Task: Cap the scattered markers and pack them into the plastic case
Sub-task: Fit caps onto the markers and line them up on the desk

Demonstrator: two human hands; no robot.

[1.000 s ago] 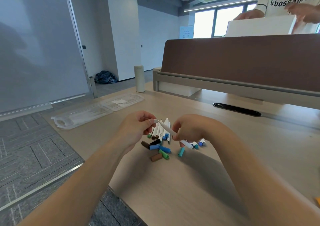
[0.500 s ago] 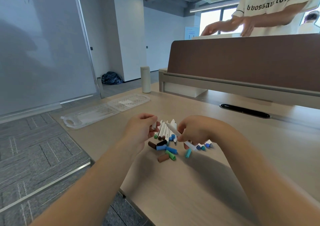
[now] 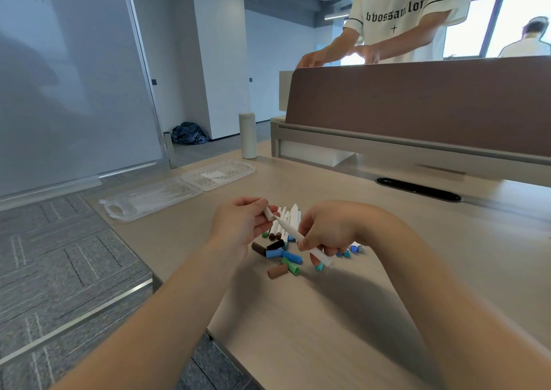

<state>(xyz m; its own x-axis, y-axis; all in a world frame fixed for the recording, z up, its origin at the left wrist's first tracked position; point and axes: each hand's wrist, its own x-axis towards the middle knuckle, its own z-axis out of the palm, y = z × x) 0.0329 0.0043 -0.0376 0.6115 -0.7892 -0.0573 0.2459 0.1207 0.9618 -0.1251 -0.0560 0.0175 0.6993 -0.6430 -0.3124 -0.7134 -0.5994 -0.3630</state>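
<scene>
My right hand [image 3: 328, 231] grips a white marker [image 3: 295, 234] that slants up and left. My left hand [image 3: 241, 228] pinches a white cap [image 3: 269, 213] right at the marker's tip. Under my hands lies a row of white markers [image 3: 290, 216] and several loose caps [image 3: 283, 258] in brown, black, blue and green. The clear plastic case [image 3: 155, 195] lies open on the table to the far left, apart from both hands.
A white cylinder bottle [image 3: 248, 136] stands behind the case. A brown desk divider [image 3: 417, 100] runs across the back, with a person in a white T-shirt [image 3: 402, 16] working behind it. The table's left edge [image 3: 143, 258] drops to carpet.
The cap in my left hand has come away from the marker and now sits at its tip. The view has tilted up and shifted.
</scene>
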